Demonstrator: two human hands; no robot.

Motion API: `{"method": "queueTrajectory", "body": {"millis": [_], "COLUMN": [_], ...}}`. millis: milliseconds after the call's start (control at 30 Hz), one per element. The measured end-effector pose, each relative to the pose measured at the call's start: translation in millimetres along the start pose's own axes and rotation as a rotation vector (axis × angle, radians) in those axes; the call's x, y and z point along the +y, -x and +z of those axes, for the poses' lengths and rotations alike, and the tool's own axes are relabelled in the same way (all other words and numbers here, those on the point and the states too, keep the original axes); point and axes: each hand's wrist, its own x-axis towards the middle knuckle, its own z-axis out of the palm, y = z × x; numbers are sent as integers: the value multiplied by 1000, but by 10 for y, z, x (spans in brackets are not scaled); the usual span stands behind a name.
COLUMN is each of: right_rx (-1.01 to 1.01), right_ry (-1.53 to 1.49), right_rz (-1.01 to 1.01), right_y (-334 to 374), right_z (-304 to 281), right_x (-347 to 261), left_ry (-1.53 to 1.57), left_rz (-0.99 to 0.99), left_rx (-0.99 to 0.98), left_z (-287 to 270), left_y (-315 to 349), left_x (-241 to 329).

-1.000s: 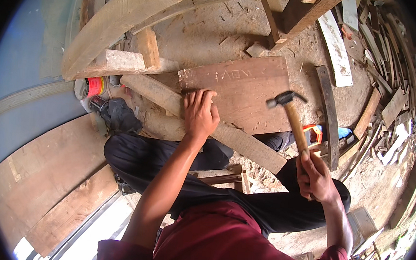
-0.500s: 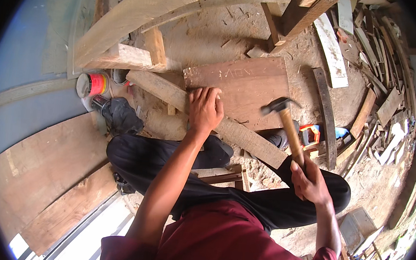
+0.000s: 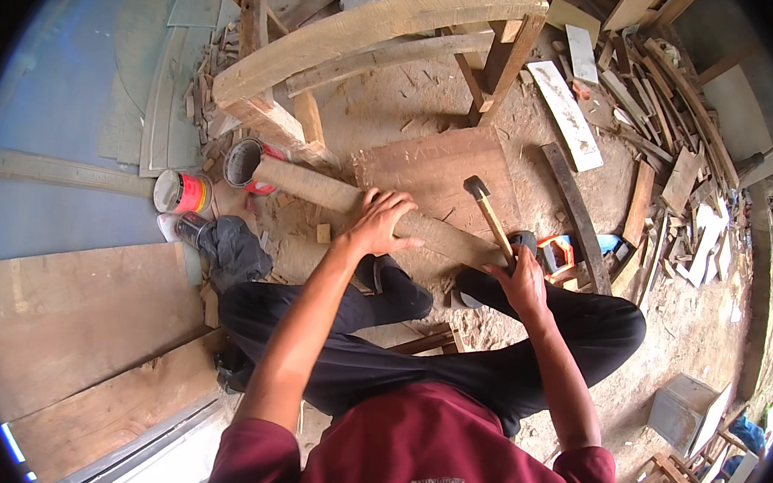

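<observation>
A long, narrow wooden plank lies slantwise in front of my legs, its left end farther away than its right. My left hand grips it near the middle, with fingers over the far edge and the thumb along the near side. At the plank's right end is my right hand, closed around the wooden handle of a claw hammer. The hammer's head points up and away, over a flat brown board on the ground. My right thumb reaches onto the plank's end.
A curved wooden frame stands beyond the board. Paint cans and a black plastic bag sit at left. To the right are an orange-handled saw, a dark wood strip and heaped scrap wood.
My right hand has moved left and farther away with the hammer, onto the plank's end. The plank has shifted on the board, and the view now takes in more of the frame.
</observation>
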Motion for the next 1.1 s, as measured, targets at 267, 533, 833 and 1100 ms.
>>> {"method": "queueTrajectory", "body": {"millis": [267,533,833,1100], "right_rx": [288,475,334,214], "right_ry": [24,-115,-236,-175], "right_rz": [-127,-250,-77,-126], "right_y": [-109,65,553,467], "right_z": [148,61,576,419], "right_x": [-89,-638,-678,-849], "left_ry": [-113,-177,-233,-245], "left_rz": [-174,-252,-543,-550], "left_rx": [-108,212,141,130], "left_z": [-95,-325,-45,103], "left_y": [351,380,-151,-252], "left_x": [286,342,228,182]}}
